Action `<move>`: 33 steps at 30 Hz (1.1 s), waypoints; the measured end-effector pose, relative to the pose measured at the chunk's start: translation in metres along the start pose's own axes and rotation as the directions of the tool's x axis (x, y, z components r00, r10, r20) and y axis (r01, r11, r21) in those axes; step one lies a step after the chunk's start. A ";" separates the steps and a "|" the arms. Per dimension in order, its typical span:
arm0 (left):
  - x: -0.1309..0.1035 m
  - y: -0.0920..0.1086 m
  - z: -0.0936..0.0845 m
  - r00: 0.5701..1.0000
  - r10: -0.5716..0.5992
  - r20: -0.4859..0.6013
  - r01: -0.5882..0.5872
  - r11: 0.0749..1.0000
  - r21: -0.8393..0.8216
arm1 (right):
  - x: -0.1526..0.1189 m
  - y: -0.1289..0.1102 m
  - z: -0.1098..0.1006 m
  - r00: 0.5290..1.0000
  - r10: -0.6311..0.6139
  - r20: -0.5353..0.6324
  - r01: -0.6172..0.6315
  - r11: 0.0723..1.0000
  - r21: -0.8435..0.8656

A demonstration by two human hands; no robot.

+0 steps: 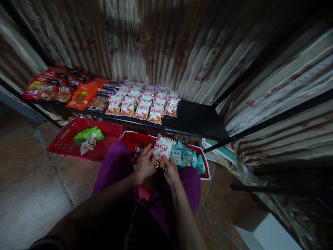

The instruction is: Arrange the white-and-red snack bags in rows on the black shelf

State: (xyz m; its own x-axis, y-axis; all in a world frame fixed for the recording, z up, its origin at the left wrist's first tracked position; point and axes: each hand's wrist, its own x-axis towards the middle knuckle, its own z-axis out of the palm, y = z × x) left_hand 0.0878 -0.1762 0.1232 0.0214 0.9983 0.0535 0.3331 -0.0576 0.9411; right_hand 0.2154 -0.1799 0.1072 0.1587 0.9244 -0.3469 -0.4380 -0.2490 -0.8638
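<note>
Between my knees, above a red basket with a white rim, a white and orange snack bag with a striped edge is held up. My right hand grips its lower right side, the thumb lying on the front. At the bag's left edge, the curled fingers of my left hand close on it; their tips are partly hidden. Teal snack bags lie in the basket's right part. Matching white and orange bags stand in rows on the black shelf ahead.
Farther left on the shelf are dark-striped packs, orange packs and red packs. A second red basket on the floor holds green packs and a small printed pack. A white box sits at lower right.
</note>
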 end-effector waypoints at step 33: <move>0.117 0.036 0.055 0.988 -0.142 -0.060 0.126 0.967 -0.222 | 0.118 -0.080 -0.021 0.940 -0.334 -0.071 0.316 0.931 -0.183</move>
State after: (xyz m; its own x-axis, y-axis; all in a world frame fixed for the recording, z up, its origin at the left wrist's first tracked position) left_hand 0.1543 -0.0613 0.1445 -0.0830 0.9947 -0.0608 0.1156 0.0702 0.9908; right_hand 0.2877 -0.0569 0.1278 0.3586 0.9313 -0.0640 -0.1953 0.0078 -0.9807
